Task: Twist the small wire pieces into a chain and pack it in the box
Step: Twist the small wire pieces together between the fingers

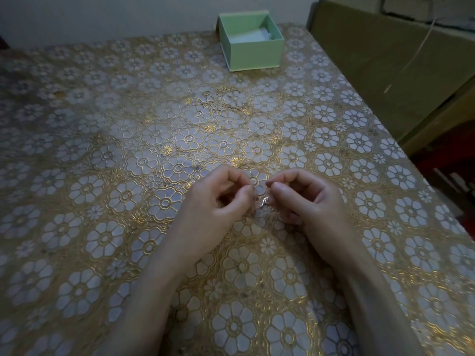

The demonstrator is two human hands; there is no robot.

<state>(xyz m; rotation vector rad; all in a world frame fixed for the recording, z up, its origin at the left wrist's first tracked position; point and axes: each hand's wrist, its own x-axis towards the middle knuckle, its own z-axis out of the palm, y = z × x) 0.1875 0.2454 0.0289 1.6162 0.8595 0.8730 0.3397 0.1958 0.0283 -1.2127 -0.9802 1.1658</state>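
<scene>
Fingers [246,191] of the left hand [218,201] and of the right hand [305,199] pinch a small wire piece [263,201], well nearer than the open green box [253,55] on the table [102,150]. Twisting seems underway; next probably calls for closing the loop.

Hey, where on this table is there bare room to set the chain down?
Bare flowered cloth lies left of the left hand, and between both hands and the green box. Right of the right hand the table edge comes sooner. It is crowded only where both hands pinch the wire.
</scene>
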